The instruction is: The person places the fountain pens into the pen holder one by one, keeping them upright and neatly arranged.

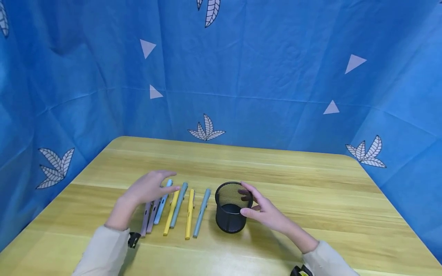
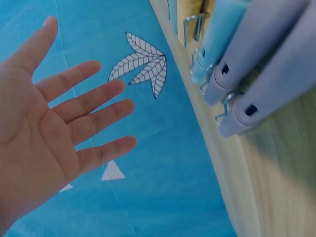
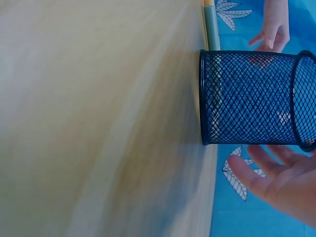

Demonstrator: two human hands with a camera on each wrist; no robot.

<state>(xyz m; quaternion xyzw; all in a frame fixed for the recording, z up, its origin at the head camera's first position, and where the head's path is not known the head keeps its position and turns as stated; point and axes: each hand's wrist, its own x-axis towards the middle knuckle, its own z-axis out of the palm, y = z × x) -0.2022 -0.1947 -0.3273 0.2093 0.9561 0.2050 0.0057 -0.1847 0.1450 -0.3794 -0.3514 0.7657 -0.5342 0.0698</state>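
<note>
Several capped pens lie side by side on the table: two purple pens (image 1: 145, 220), a light blue pen (image 1: 161, 209), two yellow pens (image 1: 189, 216) and two grey-teal pens (image 1: 201, 214). Over the left part of this row hovers my left hand (image 1: 148, 188), its fingers spread and its palm bare in the left wrist view. A black mesh pen holder (image 3: 249, 98) stands upright to the right of the pens, with nothing in it. My right hand (image 1: 264, 211) is at the holder's right side, thumb in front and relaxed fingers behind, right by the rim.
The wood-grain table (image 1: 328, 199) extends to the right and behind the holder. A blue cloth (image 1: 262, 65) with white leaves and triangles hangs around its back and sides. Each wrist wears a dark strap, the left one a black band (image 1: 133, 239) at the sleeve.
</note>
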